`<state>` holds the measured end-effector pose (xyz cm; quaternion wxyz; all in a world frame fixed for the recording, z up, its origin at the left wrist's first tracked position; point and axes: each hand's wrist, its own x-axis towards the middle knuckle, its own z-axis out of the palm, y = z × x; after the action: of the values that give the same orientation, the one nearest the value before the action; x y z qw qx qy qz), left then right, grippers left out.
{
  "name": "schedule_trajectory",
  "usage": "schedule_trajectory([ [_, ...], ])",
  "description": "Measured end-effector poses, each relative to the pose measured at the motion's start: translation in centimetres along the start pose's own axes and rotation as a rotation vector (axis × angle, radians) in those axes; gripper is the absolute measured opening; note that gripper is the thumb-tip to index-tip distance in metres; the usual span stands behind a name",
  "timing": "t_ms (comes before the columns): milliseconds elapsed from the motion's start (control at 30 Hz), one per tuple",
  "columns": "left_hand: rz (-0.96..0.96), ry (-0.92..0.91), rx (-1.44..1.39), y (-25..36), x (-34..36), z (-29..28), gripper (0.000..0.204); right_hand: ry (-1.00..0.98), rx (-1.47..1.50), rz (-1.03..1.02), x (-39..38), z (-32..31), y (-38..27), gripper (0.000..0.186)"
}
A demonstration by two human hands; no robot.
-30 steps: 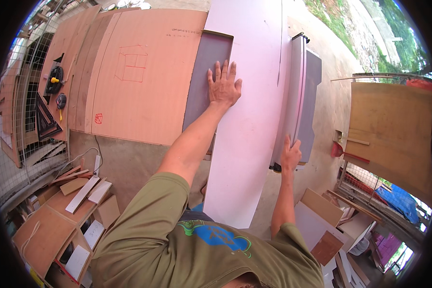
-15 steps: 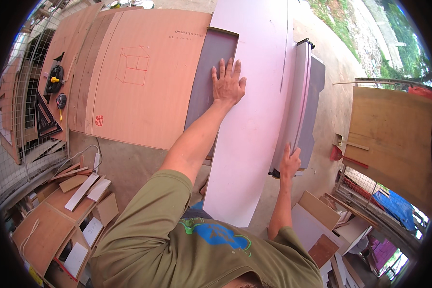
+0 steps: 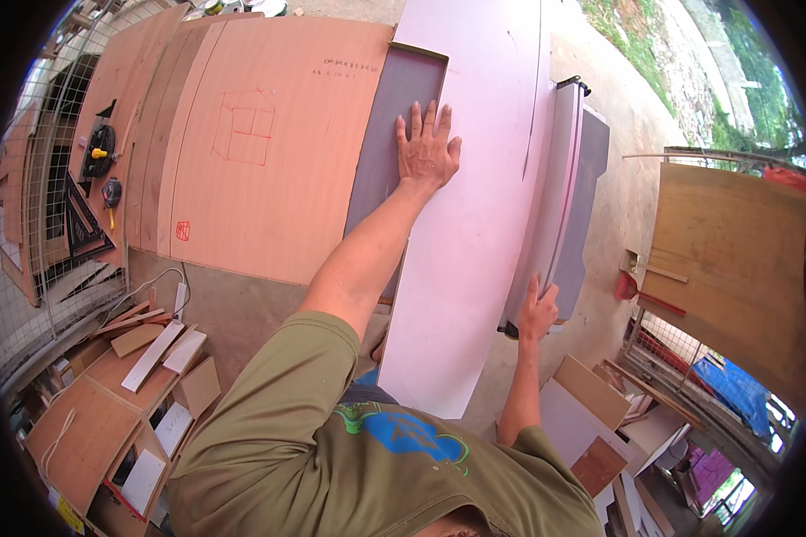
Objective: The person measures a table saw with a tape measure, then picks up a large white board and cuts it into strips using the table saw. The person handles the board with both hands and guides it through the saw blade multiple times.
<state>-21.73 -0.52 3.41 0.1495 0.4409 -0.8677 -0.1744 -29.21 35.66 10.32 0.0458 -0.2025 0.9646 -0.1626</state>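
My left hand [image 3: 426, 154] lies with spread fingers on the dark grey surface [image 3: 376, 197] and the adjoining edge of a long white board [image 3: 437, 304]. To the right, my right hand [image 3: 539, 304] is closed around the near end of a long metal fence rail [image 3: 561, 179], with the index finger fairly straight and the palm side hidden. The rail runs along the board's right side, over a grey table section [image 3: 589, 206]. A pale wooden panel [image 3: 269, 197] with red sketched lines borders the grey surface on the left.
A black-and-yellow tool [image 3: 99, 148], tape measure [image 3: 112, 192] and black squares [image 3: 85, 224] lie at far left beside wire mesh. Wood offcuts [image 3: 152, 358] fill the lower left. Stacked boards [image 3: 582, 403], a brown panel [image 3: 725, 251] and red dustpan [image 3: 625, 286] are at right.
My left hand has slid slightly forward, as has the board's near edge. The rail and my right hand appear a little farther right and nearer, with the view shifting slightly too.
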Motion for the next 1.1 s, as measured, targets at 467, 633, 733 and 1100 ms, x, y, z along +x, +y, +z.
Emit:
schedule_trajectory([
  [467, -0.007, -0.012, 0.013, 0.2, 2.7, 0.1, 0.068, 0.001, 0.034, -0.001, 0.0, 0.1, 0.1, 0.054],
  [633, -0.005, 0.012, 0.02, 0.2, 3.7, 0.4, 0.067, -0.004, 0.037, 0.01, 0.0, 0.0, 0.0, 0.052],
  [733, 0.0, 0.024, 0.026, 0.2, 4.3, 0.7, 0.067, -0.005, 0.027, 0.013, 0.0, 0.0, -0.1, 0.051],
  [1100, -0.004, 0.04, 0.016, 0.2, 6.0, 1.1, 0.066, -0.042, 0.027, 0.05, -0.1, -0.5, -0.6, 0.054],
])
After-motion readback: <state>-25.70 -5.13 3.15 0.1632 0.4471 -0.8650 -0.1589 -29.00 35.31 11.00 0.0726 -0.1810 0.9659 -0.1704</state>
